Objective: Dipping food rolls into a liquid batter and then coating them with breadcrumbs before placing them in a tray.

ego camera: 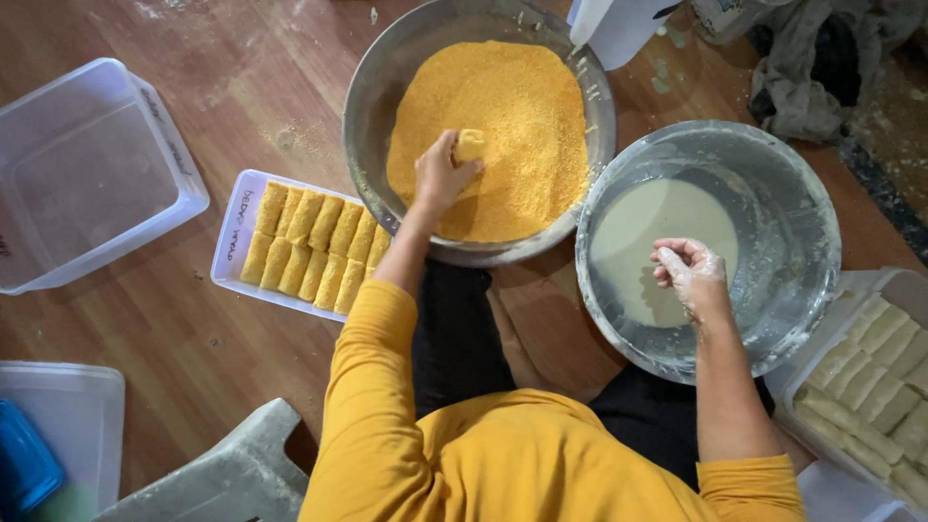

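Note:
My left hand [440, 176] reaches into a wide metal bowl [372, 92] of orange breadcrumbs [512, 106] and grips a pale roll [471, 144] lying on the crumbs. My right hand [688, 274], smeared with white batter, hovers over a second metal bowl [793, 208] holding pale liquid batter [643, 227]; its fingers are curled in with nothing visible between them. A white tray [232, 242] of several crumb-coated rolls [309, 246] lies just left of the crumb bowl, beside my left forearm.
A container of uncoated pale rolls [875, 372] sits at the right edge. An empty clear plastic tub [92, 169] lies at far left, a lid with a blue object [24, 464] at bottom left. A grey stool [227, 474] and cloth [812, 68] are nearby.

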